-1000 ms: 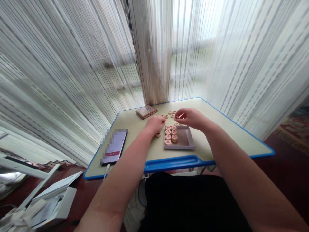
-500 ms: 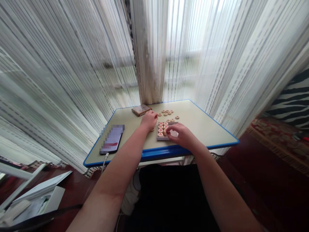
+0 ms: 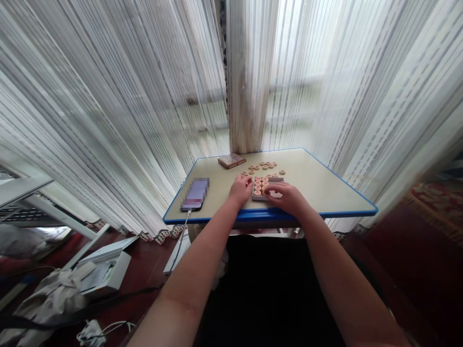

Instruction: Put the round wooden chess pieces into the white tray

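Note:
A shallow box (image 3: pixel 259 198) near the table's front edge holds round wooden Chinese chess pieces (image 3: pixel 258 187) with red characters, set in rows along its left side. My right hand (image 3: pixel 289 196) reaches in from the right, thumb and finger pinched on a chess piece at the front of the second row. Close against the box's left side is my left hand (image 3: pixel 240 191), its fingers curled; what they hold, if anything, is hidden. Beyond the box lie several loose chess pieces (image 3: pixel 265 167) scattered on the table.
The blue-edged table (image 3: pixel 318 193) stands before striped curtains (image 3: pixel 173 77). At its back left lies a brown patterned box (image 3: pixel 232 160). A phone (image 3: pixel 196 194) with a cable is at the left. An open white box (image 3: pixel 108 274) sits on the floor.
My left hand has come back from the loose pieces to beside the box's left side. My right hand stays at the box. The view has swung left.

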Demonstrator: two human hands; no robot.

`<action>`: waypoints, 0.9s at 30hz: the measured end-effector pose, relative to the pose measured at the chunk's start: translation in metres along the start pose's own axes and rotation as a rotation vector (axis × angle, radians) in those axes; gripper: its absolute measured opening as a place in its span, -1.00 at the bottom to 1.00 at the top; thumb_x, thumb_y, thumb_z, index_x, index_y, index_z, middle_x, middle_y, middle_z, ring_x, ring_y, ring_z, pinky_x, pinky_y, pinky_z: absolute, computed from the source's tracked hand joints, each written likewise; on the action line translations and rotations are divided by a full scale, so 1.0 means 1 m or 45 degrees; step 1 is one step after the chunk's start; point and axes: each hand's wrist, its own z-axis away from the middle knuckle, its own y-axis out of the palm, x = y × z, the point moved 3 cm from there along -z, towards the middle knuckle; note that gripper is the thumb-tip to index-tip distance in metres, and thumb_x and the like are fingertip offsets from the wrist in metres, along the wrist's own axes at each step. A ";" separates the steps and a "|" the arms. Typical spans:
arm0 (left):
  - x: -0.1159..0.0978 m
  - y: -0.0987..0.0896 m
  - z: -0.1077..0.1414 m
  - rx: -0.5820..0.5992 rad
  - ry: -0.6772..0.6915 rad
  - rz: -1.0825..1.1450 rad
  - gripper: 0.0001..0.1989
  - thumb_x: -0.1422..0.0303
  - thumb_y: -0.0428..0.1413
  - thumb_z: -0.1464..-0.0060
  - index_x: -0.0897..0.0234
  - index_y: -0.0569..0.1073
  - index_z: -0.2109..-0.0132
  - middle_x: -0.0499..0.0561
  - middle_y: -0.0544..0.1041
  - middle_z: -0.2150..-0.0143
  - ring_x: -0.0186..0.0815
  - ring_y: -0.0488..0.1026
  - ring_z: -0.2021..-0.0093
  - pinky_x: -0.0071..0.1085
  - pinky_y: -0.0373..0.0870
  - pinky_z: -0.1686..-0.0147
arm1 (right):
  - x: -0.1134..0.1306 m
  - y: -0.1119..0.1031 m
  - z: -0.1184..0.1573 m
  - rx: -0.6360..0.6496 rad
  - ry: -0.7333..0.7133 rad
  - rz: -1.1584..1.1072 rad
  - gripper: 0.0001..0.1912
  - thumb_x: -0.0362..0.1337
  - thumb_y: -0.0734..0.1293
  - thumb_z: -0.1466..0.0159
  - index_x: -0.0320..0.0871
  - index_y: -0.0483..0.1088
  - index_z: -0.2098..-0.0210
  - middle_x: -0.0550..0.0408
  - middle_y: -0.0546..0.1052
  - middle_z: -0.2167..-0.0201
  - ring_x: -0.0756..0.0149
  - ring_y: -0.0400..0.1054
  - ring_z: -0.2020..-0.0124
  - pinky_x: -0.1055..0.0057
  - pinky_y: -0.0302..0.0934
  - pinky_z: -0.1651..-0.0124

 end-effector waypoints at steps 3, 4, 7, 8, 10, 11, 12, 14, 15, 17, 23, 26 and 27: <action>-0.007 0.002 0.009 0.026 0.040 -0.113 -0.72 0.43 -0.01 -0.10 0.34 0.45 0.04 0.15 0.38 0.08 -0.25 0.38 0.07 -0.31 0.31 -0.03 | 0.000 0.000 0.004 -0.059 0.030 -0.036 -0.86 -0.30 0.29 -0.14 -0.06 0.50 0.34 0.09 0.57 0.30 0.22 0.42 0.23 0.27 0.28 0.07; -0.009 0.002 0.010 0.028 0.048 -0.129 -0.71 0.43 -0.02 -0.11 0.33 0.44 0.03 0.15 0.37 0.07 -0.24 0.38 0.06 -0.30 0.31 -0.04 | -0.002 0.000 0.006 -0.081 0.054 -0.053 -0.85 -0.29 0.29 -0.14 -0.07 0.50 0.34 0.08 0.57 0.29 0.22 0.43 0.21 0.27 0.29 0.07; -0.008 -0.002 0.011 0.009 0.023 -0.108 -0.70 0.43 -0.04 -0.12 0.34 0.44 0.02 0.16 0.37 0.05 -0.23 0.37 0.04 -0.30 0.31 -0.04 | -0.008 -0.001 0.008 -0.106 0.157 -0.109 -0.84 -0.27 0.29 -0.13 -0.10 0.48 0.30 0.06 0.56 0.29 0.25 0.44 0.26 0.31 0.32 0.15; -0.007 -0.003 0.011 0.003 0.000 -0.087 -0.70 0.43 -0.03 -0.12 0.35 0.44 0.03 0.16 0.38 0.06 -0.23 0.38 0.04 -0.30 0.32 -0.03 | -0.010 -0.002 0.008 -0.089 0.192 -0.135 -0.81 -0.26 0.30 -0.12 -0.11 0.46 0.26 0.07 0.56 0.31 0.27 0.44 0.29 0.33 0.33 0.20; -0.003 -0.004 0.011 0.016 -0.036 -0.047 -0.71 0.44 -0.02 -0.11 0.37 0.45 0.04 0.17 0.39 0.07 -0.23 0.38 0.05 -0.30 0.32 -0.03 | -0.013 -0.003 0.008 -0.050 0.249 -0.167 -0.74 -0.26 0.32 -0.09 -0.12 0.43 0.20 0.09 0.55 0.34 0.29 0.43 0.34 0.36 0.32 0.27; -0.001 -0.004 0.011 0.028 -0.045 -0.030 -0.71 0.44 -0.01 -0.10 0.38 0.44 0.04 0.18 0.40 0.07 -0.23 0.38 0.05 -0.29 0.32 -0.03 | -0.014 -0.004 0.007 -0.034 0.263 -0.162 -0.75 -0.26 0.33 -0.09 -0.12 0.43 0.21 0.09 0.55 0.35 0.29 0.42 0.34 0.35 0.31 0.27; 0.000 -0.004 0.012 0.037 -0.052 -0.013 -0.70 0.44 -0.01 -0.10 0.39 0.43 0.03 0.19 0.40 0.07 -0.23 0.38 0.05 -0.29 0.32 -0.03 | -0.013 -0.006 0.007 -0.025 0.264 -0.143 -0.79 -0.26 0.33 -0.08 -0.12 0.44 0.25 0.09 0.55 0.36 0.27 0.42 0.32 0.34 0.30 0.25; 0.002 -0.003 0.012 0.055 -0.065 0.021 -0.66 0.44 0.00 -0.09 0.42 0.39 -0.02 0.21 0.40 0.06 -0.22 0.39 0.07 -0.27 0.33 -0.01 | -0.011 -0.009 0.006 -0.012 0.245 -0.076 -0.90 -0.27 0.32 -0.08 -0.10 0.45 0.38 0.08 0.55 0.37 0.23 0.40 0.27 0.29 0.28 0.17; 0.003 -0.002 0.012 0.064 -0.081 0.036 -0.63 0.44 0.00 -0.09 0.43 0.35 -0.05 0.21 0.40 0.07 -0.23 0.39 0.10 -0.26 0.34 0.00 | -0.010 -0.010 0.006 -0.003 0.236 -0.051 -0.92 -0.27 0.32 -0.08 -0.09 0.45 0.42 0.09 0.55 0.39 0.21 0.38 0.25 0.26 0.26 0.13; 0.003 0.000 0.013 0.094 -0.094 0.055 -0.58 0.43 0.01 -0.08 0.44 0.30 -0.10 0.21 0.41 0.09 -0.24 0.40 0.15 -0.24 0.34 0.02 | -0.008 -0.012 0.006 0.012 0.235 -0.027 -0.93 -0.28 0.32 -0.08 -0.08 0.46 0.46 0.10 0.55 0.41 0.19 0.36 0.22 0.25 0.23 0.09; 0.001 0.001 0.015 0.087 -0.139 0.116 -0.53 0.44 -0.01 -0.09 0.39 0.20 -0.17 0.18 0.42 0.10 -0.27 0.40 0.18 -0.25 0.34 0.04 | -0.011 -0.010 0.007 0.025 0.283 -0.029 -0.88 -0.29 0.31 -0.08 -0.09 0.52 0.46 0.06 0.56 0.41 0.19 0.36 0.18 0.28 0.23 0.07; 0.000 -0.001 0.016 0.087 -0.179 0.132 -0.50 0.44 -0.02 -0.10 0.41 0.16 -0.19 0.18 0.43 0.10 -0.28 0.40 0.21 -0.26 0.35 0.06 | -0.012 -0.008 0.006 0.039 0.258 -0.036 -0.86 -0.28 0.30 -0.09 -0.08 0.52 0.48 0.07 0.57 0.42 0.18 0.36 0.15 0.27 0.23 0.05; 0.000 -0.001 0.016 0.087 -0.184 0.128 -0.50 0.43 -0.01 -0.09 0.41 0.15 -0.19 0.18 0.43 0.10 -0.29 0.40 0.22 -0.26 0.36 0.08 | -0.012 -0.008 0.006 0.025 0.245 -0.035 -0.85 -0.29 0.29 -0.09 -0.08 0.52 0.49 0.07 0.57 0.42 0.18 0.36 0.15 0.27 0.22 0.05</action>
